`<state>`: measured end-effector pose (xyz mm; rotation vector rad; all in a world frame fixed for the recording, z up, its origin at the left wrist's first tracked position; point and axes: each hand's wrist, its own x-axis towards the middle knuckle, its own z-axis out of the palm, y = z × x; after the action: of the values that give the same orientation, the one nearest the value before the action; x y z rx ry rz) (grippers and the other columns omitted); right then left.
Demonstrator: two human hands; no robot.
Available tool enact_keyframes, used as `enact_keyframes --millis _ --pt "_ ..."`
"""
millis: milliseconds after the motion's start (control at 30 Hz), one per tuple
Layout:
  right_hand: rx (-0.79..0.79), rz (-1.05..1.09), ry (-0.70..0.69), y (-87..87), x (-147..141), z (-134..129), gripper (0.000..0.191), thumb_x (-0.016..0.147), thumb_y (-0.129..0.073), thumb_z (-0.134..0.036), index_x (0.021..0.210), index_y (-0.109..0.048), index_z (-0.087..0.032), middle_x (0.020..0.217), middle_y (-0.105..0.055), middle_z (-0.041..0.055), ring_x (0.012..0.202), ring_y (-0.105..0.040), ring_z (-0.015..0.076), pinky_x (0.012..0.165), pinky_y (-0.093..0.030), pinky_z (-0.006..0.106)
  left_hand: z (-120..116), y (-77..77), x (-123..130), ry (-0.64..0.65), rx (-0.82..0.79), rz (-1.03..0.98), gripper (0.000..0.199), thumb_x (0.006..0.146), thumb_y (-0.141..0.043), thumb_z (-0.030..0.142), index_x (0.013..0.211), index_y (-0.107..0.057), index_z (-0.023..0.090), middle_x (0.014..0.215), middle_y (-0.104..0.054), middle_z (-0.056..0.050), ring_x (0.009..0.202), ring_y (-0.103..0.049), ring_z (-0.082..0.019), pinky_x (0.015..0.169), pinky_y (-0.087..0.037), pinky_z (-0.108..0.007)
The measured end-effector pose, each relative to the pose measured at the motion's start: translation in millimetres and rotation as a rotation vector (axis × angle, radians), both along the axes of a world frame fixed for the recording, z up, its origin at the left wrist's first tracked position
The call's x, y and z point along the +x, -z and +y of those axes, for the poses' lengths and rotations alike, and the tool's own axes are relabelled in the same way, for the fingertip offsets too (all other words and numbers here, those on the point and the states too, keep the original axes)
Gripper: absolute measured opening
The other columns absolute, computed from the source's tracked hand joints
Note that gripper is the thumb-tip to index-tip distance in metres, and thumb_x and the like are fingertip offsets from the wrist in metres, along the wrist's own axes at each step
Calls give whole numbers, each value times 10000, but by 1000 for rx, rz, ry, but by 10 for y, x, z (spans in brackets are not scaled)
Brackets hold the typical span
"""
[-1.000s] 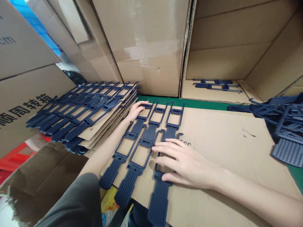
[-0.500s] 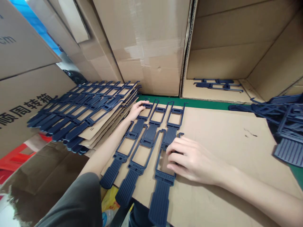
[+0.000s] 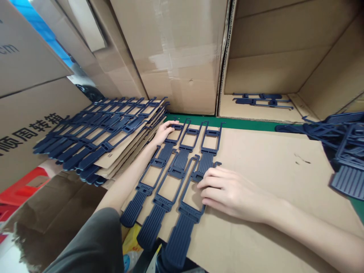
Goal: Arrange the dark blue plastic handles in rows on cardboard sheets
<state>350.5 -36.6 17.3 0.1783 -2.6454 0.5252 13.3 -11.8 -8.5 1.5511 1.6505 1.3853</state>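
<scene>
Dark navy plastic frames with ribbed paddle ends lie in two rows on a cardboard sheet (image 3: 264, 163). My left hand (image 3: 165, 132) rests at the far left, its fingers laid out over the top of the upper left frame (image 3: 176, 132). Bent fingers of my right hand (image 3: 224, 189) hold the right side bar of the nearest right frame (image 3: 189, 211); the thumb is hidden. That frame's ribbed end (image 3: 178, 240) sticks out past the sheet's near edge. Beside it lie the middle frame (image 3: 163, 203) and the left frame (image 3: 143, 187) of the near row.
To the left, similar frames (image 3: 93, 146) cover a stack of cardboard sheets (image 3: 125, 161). An open carton (image 3: 264, 68) at the back right has a few frames on its floor. More frames (image 3: 351, 151) are piled at the right edge. A tall carton (image 3: 182, 57) stands behind.
The near right frame has swung, its ribbed end shifting left toward the middle frame, with my right hand on it. My left hand has stayed in place.
</scene>
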Motion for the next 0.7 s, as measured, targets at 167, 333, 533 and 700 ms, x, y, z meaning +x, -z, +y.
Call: enact_keyframes --millis 167,333,533,700 --pt "-40 0 -33 8 -1 71 224 920 -538 -350 883 -661 -166 1013 -678 60 947 -561 179 796 -473 331 4 4 -3 -5 0 -7 322 670 -552 260 960 -666 179 1239 -632 -74 1243 -499 -280 1099 -298 -437" --pt "-52 18 -46 -1 4 75 232 913 -550 -356 828 -645 -162 965 -676 59 918 -557 170 780 -461 319 13 19 -11 -11 6 -26 321 665 -548 249 957 -662 178 1227 -642 -69 1246 -497 -275 1103 -295 -434" --pt "-42 58 -74 27 -37 62 220 918 -544 -337 806 -636 -172 954 -677 49 896 -559 166 764 -440 313 17 20 -17 -9 9 -37 328 663 -562 249 963 -661 164 1215 -650 -76 1250 -498 -267 1102 -296 -416" --pt "-20 209 134 65 -45 109 166 909 -559 -322 939 -634 -178 1035 -666 59 955 -556 182 854 -414 353 28 27 -35 -3 10 -31 326 656 -562 252 956 -662 172 1214 -652 -65 1247 -500 -270 1103 -289 -427"
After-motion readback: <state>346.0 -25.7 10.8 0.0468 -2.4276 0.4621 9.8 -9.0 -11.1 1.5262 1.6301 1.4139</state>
